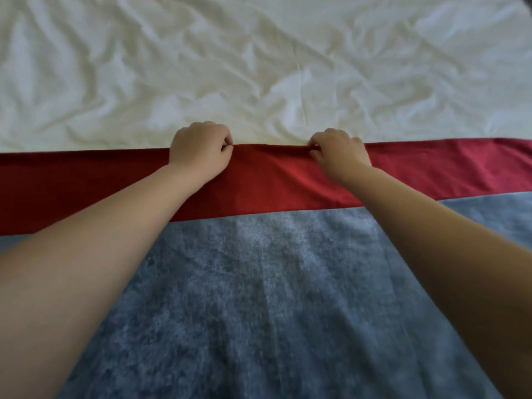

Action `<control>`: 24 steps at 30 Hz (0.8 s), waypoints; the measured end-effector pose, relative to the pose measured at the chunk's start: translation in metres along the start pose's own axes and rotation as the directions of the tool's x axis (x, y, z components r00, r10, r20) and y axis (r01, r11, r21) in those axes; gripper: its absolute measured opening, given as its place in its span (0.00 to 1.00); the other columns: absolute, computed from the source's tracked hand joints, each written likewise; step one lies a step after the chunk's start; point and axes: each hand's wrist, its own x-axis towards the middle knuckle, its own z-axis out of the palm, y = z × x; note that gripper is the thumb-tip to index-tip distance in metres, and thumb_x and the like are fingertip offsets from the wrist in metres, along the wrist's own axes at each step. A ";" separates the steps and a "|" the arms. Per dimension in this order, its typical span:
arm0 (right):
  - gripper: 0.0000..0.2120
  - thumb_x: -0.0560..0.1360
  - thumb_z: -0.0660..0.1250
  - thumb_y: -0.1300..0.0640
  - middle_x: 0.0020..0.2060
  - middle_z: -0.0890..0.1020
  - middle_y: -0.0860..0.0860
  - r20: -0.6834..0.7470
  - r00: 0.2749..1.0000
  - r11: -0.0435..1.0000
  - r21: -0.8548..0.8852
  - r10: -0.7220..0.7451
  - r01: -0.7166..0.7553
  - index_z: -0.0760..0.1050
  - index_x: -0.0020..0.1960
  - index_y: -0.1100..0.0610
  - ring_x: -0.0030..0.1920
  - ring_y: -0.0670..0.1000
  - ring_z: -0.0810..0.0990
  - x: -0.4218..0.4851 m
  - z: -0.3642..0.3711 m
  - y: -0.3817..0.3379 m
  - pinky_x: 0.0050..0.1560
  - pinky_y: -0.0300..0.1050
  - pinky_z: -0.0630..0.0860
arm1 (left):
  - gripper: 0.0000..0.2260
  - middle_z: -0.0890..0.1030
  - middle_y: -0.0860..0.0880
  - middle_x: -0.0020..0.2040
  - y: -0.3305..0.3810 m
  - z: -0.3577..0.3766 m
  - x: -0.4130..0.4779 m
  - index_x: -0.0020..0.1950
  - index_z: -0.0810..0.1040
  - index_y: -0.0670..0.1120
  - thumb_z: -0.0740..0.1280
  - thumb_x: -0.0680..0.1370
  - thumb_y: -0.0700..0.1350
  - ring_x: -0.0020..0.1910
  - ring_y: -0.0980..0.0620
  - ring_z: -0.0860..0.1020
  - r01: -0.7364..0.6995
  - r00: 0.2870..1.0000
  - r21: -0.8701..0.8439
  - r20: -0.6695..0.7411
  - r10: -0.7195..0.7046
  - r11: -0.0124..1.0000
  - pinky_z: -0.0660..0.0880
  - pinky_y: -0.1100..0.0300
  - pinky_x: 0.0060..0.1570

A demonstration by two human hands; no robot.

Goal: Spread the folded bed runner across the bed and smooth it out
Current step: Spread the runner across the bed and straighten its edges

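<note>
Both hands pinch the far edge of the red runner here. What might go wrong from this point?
1. The left hand and right hand grip the red runner close together near mid-edge, so a pull may bow that edge and leave its ends lagging.
2. The white sheet beyond is heavily creased; spread over it, the runner may not lie smooth.

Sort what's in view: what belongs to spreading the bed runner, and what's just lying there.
Part of the job: red runner; left hand and right hand, each pinching its far edge; white sheet of the bed.
Just lying there: grey-blue blanket.
</note>
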 end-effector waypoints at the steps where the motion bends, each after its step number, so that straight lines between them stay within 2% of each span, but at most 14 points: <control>1: 0.11 0.79 0.60 0.55 0.56 0.76 0.55 0.010 1.000 0.999 -0.014 0.030 -0.030 0.76 0.59 0.53 0.58 0.58 0.73 -0.001 -0.002 0.006 0.57 0.54 0.67 | 0.09 0.81 0.46 0.49 0.007 0.002 0.002 0.51 0.81 0.46 0.63 0.77 0.46 0.51 0.43 0.77 -0.006 1.000 -0.011 0.012 0.007 1.000 0.72 0.51 0.48; 6: 0.11 0.79 0.61 0.54 0.56 0.77 0.55 -0.011 0.992 0.992 -0.041 0.123 -0.123 0.77 0.58 0.54 0.59 0.58 0.73 0.000 -0.004 0.036 0.57 0.53 0.66 | 0.08 0.82 0.45 0.50 0.038 0.015 0.021 0.51 0.81 0.47 0.65 0.78 0.48 0.51 0.41 0.78 -0.106 0.994 0.116 0.053 0.100 0.988 0.69 0.52 0.50; 8: 0.12 0.79 0.61 0.51 0.55 0.78 0.55 -0.040 0.989 0.988 -0.057 0.140 -0.143 0.78 0.56 0.55 0.59 0.58 0.74 0.010 -0.001 0.043 0.56 0.52 0.66 | 0.07 0.82 0.46 0.50 0.044 0.020 0.031 0.50 0.81 0.48 0.66 0.77 0.48 0.51 0.42 0.78 -0.072 0.996 0.173 0.055 0.063 0.982 0.69 0.53 0.50; 12: 0.15 0.78 0.62 0.49 0.59 0.76 0.55 0.030 0.977 0.977 -0.021 0.212 -0.211 0.76 0.59 0.56 0.62 0.57 0.71 0.033 0.011 0.054 0.59 0.52 0.66 | 0.05 0.81 0.46 0.49 0.051 0.028 0.039 0.48 0.82 0.48 0.67 0.76 0.47 0.51 0.42 0.78 0.022 0.996 0.271 0.073 -0.044 0.962 0.68 0.53 0.47; 15: 0.16 0.78 0.61 0.49 0.60 0.75 0.55 0.048 0.993 0.994 -0.016 0.112 -0.112 0.76 0.60 0.56 0.63 0.57 0.70 0.038 0.013 0.061 0.59 0.53 0.66 | 0.06 0.81 0.42 0.50 0.063 0.031 0.037 0.49 0.82 0.46 0.67 0.75 0.44 0.52 0.39 0.77 0.086 0.992 0.315 0.065 -0.112 0.945 0.70 0.52 0.50; 17: 0.15 0.78 0.60 0.47 0.57 0.77 0.55 0.001 1.000 1.000 -0.004 -0.013 0.013 0.76 0.57 0.56 0.60 0.57 0.72 0.032 0.009 0.076 0.57 0.54 0.66 | 0.08 0.81 0.42 0.49 0.074 0.031 0.035 0.49 0.82 0.45 0.66 0.73 0.41 0.51 0.38 0.77 0.146 0.987 0.267 0.032 -0.160 0.953 0.71 0.50 0.50; 19: 0.14 0.78 0.60 0.46 0.54 0.78 0.53 -0.025 0.996 0.995 0.027 -0.091 0.092 0.76 0.54 0.55 0.57 0.57 0.73 0.029 0.002 0.096 0.55 0.53 0.67 | 0.08 0.81 0.43 0.49 0.086 0.032 0.034 0.48 0.82 0.46 0.66 0.73 0.43 0.51 0.39 0.77 0.179 0.983 0.178 0.007 -0.183 0.968 0.71 0.50 0.50; 22: 0.11 0.78 0.61 0.46 0.52 0.79 0.51 -0.015 0.994 0.986 0.124 -0.112 0.113 0.76 0.52 0.52 0.56 0.55 0.75 0.023 -0.003 0.136 0.54 0.52 0.68 | 0.08 0.81 0.46 0.48 0.116 0.039 0.039 0.48 0.81 0.48 0.67 0.74 0.50 0.50 0.43 0.78 0.084 0.996 0.063 0.036 -0.086 0.994 0.72 0.52 0.48; 24: 0.09 0.77 0.62 0.48 0.51 0.78 0.50 0.005 0.991 0.982 0.139 -0.133 0.131 0.77 0.53 0.51 0.55 0.55 0.75 0.020 -0.004 0.159 0.55 0.53 0.68 | 0.08 0.82 0.48 0.48 0.138 0.048 0.046 0.49 0.81 0.48 0.68 0.75 0.52 0.49 0.45 0.78 0.039 0.998 0.008 0.051 -0.039 0.999 0.71 0.55 0.46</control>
